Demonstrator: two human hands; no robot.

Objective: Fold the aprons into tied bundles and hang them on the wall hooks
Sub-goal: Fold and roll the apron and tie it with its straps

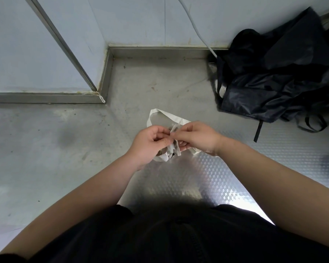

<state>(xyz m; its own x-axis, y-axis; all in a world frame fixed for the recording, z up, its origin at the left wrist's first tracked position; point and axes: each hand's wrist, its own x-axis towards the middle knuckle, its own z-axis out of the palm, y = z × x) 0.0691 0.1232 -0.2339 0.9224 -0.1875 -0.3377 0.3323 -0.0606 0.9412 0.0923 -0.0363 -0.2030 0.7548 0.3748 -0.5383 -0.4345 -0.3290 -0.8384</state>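
Aprons are lying in two lots: a heap of dark aprons [273,82], loose and crumpled with their straps trailing, is sitting well apart to the right on the metal surface [65,149], while a pale bundle [171,151] is being worked between the two hands, near the middle of the view and just above that surface. The left hand [150,143] is curling its fingers [160,133] in and pinching the white strap [156,113] close to the bundle. The right hand [196,137] is meeting it from the other side, its fingertips [180,130] pinching the same strap where the two ends are crossing. A loop of strap is standing out beyond the hands, and more is trailing under the right wrist.

Judging by this, the tying of one bundle is under way and not yet finished; whether a knot is already drawn tight is hidden by the fingers. The dark heap is looking untouched, so most of the folding and tying is probably remaining, and all the hanging.

No basket, box or bin is showing, and no hook is appearing on the wall [141,19]; only a grey cable [196,29] is running down it towards the heap
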